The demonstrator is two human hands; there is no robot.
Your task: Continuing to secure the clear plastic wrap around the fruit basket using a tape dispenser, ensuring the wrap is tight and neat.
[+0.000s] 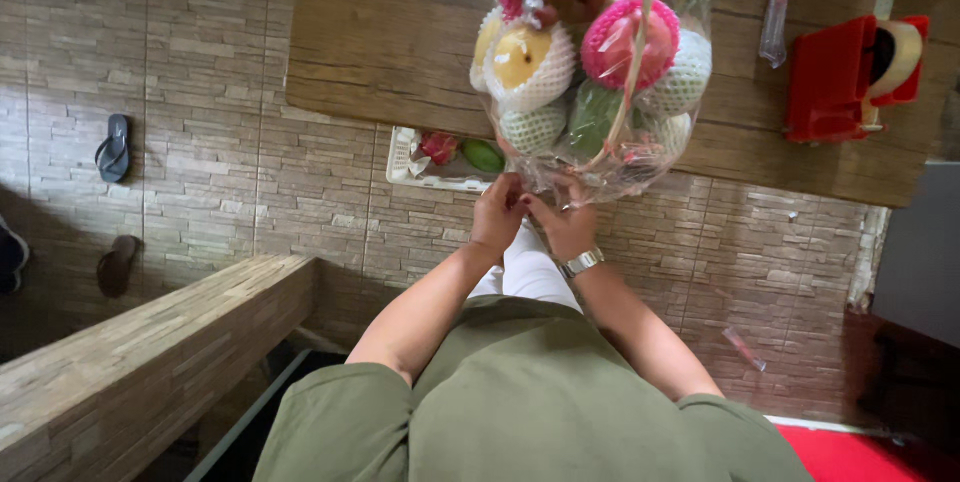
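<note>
Left hand & right hand pressed close, pinching clear wrap under fruit basket at wooden table edge. Risk, prob.: wrap tears or slips, basket tips off edge twd white crate below.

This looks like a small fruit or gift-basket shop, or a home workroom used for the same trade. A rough wooden bench carries a fruit basket wrapped in clear film, packed with fruit in foam net sleeves. A red tape dispenser stands on the same bench, and a white tray with more fruit sits beneath its edge. The floor is brick-patterned tile, with sandals lying loose on it.
</note>
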